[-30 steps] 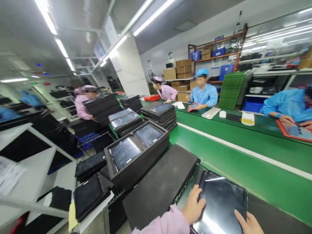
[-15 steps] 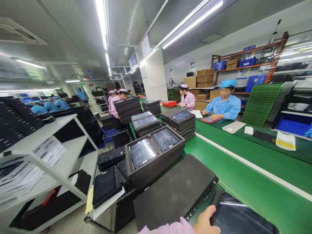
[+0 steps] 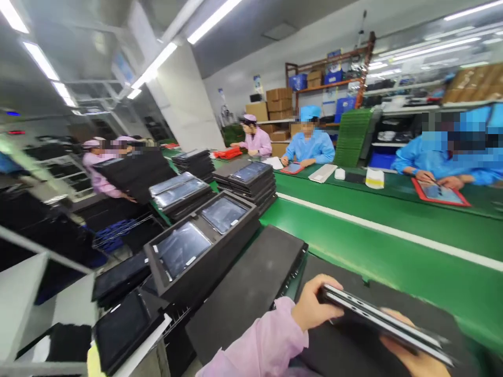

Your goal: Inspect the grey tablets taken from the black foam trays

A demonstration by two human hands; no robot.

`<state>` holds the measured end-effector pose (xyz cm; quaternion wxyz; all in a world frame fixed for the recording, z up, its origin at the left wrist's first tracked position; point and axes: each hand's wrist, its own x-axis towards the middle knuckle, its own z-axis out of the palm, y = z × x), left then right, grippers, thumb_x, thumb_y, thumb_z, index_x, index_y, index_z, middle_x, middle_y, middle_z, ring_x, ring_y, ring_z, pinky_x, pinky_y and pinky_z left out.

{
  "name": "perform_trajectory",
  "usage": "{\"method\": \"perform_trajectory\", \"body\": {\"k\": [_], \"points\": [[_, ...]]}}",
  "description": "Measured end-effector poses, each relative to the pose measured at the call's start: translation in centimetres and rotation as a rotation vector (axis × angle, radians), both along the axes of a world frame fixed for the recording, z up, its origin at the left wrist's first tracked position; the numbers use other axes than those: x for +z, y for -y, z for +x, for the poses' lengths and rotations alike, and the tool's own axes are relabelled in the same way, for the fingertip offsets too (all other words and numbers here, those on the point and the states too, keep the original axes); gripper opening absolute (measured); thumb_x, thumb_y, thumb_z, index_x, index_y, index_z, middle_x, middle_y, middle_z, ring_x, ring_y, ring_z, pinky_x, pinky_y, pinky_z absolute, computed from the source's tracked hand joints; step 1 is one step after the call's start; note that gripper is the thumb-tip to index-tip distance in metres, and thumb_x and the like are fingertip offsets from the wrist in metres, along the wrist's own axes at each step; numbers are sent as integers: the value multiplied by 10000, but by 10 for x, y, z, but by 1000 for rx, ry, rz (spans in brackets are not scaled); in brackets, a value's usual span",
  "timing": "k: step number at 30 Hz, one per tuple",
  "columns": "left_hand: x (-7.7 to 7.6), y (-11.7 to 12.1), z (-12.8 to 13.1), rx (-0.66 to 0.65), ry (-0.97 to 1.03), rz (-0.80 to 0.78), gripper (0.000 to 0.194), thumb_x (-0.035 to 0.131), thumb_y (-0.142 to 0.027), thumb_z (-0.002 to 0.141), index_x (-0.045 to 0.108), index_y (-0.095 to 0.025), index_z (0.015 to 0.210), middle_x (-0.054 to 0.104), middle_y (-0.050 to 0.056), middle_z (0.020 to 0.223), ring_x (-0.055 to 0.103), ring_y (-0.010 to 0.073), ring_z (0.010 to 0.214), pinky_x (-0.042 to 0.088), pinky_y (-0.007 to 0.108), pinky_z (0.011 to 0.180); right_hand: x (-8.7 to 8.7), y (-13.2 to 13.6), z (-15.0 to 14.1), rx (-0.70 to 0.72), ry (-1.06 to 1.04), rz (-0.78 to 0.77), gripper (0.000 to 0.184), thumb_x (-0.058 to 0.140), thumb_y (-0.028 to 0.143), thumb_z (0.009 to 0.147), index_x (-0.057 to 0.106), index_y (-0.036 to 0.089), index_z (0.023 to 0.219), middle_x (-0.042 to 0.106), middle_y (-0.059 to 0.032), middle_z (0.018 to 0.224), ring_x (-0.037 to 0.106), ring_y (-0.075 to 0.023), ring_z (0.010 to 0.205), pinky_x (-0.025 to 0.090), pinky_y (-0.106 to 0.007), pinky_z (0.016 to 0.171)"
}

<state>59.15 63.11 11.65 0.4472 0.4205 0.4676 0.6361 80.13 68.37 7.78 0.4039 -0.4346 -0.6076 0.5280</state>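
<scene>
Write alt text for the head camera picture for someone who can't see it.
Two hands, left hand and right hand, hold a thin tablet edge-on above a green conveyor belt. Black trays of tablets are stacked on the left; seated workers line the far side.

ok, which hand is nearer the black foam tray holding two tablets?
Left. The left hand grips the near end of the lifted tablet, closer to the foam tray; the right hand supports the tablet's far side.

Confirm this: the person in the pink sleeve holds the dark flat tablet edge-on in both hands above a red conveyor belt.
One detail is wrong: the conveyor belt is green, not red, as the head view shows. The rest stands: the left hand and right hand hold the dark flat tablet edge-on above it, with the pink sleeve on the left arm.
</scene>
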Motion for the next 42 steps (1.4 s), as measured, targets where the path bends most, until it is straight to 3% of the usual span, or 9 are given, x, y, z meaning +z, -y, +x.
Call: {"method": "perform_trajectory", "body": {"k": [2, 4, 6, 10, 13, 17, 32, 37, 42], "points": [[1, 2, 0, 21, -90, 169, 560, 846, -388, 487, 635, -172, 958, 677, 53, 855, 623, 174, 739, 484, 294, 692, 14, 3, 2, 89, -52, 136, 321, 791, 485, 578, 699, 244, 770, 697, -75, 947, 657, -288, 932, 552, -362, 822], [1, 2, -3, 5, -145, 316, 597, 821, -426, 551, 616, -203, 1066, 668, 100, 1041, 645, 206, 869, 503, 296, 721, 30, 6, 0, 84, -152, 234, 482, 786, 467, 619, 656, 266, 1038, 650, -94, 1133, 638, -276, 1008, 526, -388, 878], [1, 1, -6, -30, -162, 404, 525, 774, -460, 615, 627, -215, 1055, 653, 121, 1115, 644, 230, 956, 520, 296, 730, 44, 10, -4, 106, -210, 302, 551, 761, 515, 639, 617, 291, 1122, 623, -98, 1197, 625, -274, 1041, 499, -423, 914], [2, 1, -12, -111, -104, 423, 421, 657, -534, 705, 656, -210, 973, 682, 114, 1080, 671, 240, 933, 545, 360, 779, 58, 13, -10, 209, -273, 301, 401, 710, 539, 678, 683, 303, 1000, 705, -73, 1032, 669, -246, 930, 547, -397, 810], [6, 1, -14, -174, -80, 418, 401, 631, -535, 722, 664, -212, 958, 721, 88, 967, 692, 215, 837, 562, 350, 736, 60, 11, -11, 218, -312, 324, 365, 711, 526, 678, 700, 307, 970, 738, -50, 896, 685, -224, 850, 561, -363, 745], [11, -3, -16, -190, -99, 426, 400, 615, -544, 731, 671, -215, 951, 735, 73, 895, 691, 208, 817, 561, 337, 725, 61, 7, -13, 205, -315, 357, 373, 701, 536, 682, 705, 301, 972, 743, -48, 874, 689, -222, 831, 561, -364, 731], [0, -9, -21, -214, -66, 446, 328, 623, -454, 774, 663, -227, 1008, 729, 64, 926, 684, 207, 836, 566, 346, 726, 54, 2, -15, 184, -348, 326, 410, 715, 541, 651, 704, 316, 993, 741, -33, 883, 683, -216, 809, 544, -357, 725], [4, -12, -19, -208, -20, 405, 236, 645, -381, 787, 672, -228, 964, 733, 47, 896, 686, 196, 827, 560, 326, 728, 59, 2, -15, 141, -312, 282, 408, 720, 563, 632, 725, 291, 936, 743, -48, 871, 681, -215, 805, 535, -341, 723], [4, -13, -21, -181, -38, 364, 286, 651, -443, 765, 681, -205, 921, 735, 65, 875, 691, 209, 804, 561, 342, 722, 66, 3, -13, 89, -226, 218, 401, 756, 555, 602, 734, 266, 879, 743, -56, 855, 686, -228, 810, 535, -350, 748]]}}
